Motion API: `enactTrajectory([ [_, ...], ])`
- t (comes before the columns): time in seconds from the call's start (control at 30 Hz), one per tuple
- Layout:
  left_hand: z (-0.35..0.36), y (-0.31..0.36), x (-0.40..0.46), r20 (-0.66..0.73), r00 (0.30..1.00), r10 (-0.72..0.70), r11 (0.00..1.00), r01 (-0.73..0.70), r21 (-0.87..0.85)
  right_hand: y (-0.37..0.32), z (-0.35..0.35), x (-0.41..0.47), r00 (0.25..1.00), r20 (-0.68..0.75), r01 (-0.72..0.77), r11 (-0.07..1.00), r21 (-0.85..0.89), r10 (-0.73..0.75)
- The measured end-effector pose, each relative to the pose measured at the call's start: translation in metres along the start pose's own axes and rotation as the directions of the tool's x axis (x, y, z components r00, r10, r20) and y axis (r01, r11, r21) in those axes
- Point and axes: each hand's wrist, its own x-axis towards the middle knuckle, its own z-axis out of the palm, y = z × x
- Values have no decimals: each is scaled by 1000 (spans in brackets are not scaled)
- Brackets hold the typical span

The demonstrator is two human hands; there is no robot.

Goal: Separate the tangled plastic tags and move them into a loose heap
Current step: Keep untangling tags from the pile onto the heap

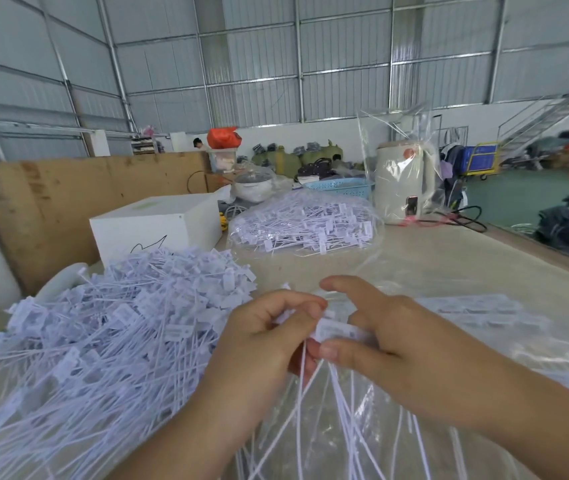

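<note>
Both the left hand (269, 337) and right hand (390, 344) pinch a small bunch of tags (331, 329), the loose heap (103, 327) at nine o'clock, their printed labels too blurred to read.

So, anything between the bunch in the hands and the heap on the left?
Nothing visible. Both hands, left and right, pinch the bunch; the heap lies right beside the left hand.

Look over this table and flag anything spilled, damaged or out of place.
Nothing looks damaged. The loose heap of tags sprawls at the left, a full bag of tags lies behind, and both hands, left and right, pinch a small bunch.
</note>
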Motion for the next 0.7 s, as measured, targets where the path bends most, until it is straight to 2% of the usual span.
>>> enactTrajectory([
  [0.23,-1,1,-2,62,997,36,998,-40,54,-1,3,-1,1000,-18,-18,1000,-26,18],
  [0.33,-1,3,-1,13,998,55,995,-56,81,-1,2,-2,999,-26,-18,1000,9,18],
  [0.5,-10,8,7,-127,991,52,998,-48,29,0,-10,-2,998,-46,-36,993,111,41],
  [0.7,-12,8,6,-119,990,73,993,-61,101,2,-15,1,998,1,-69,992,106,69],
])
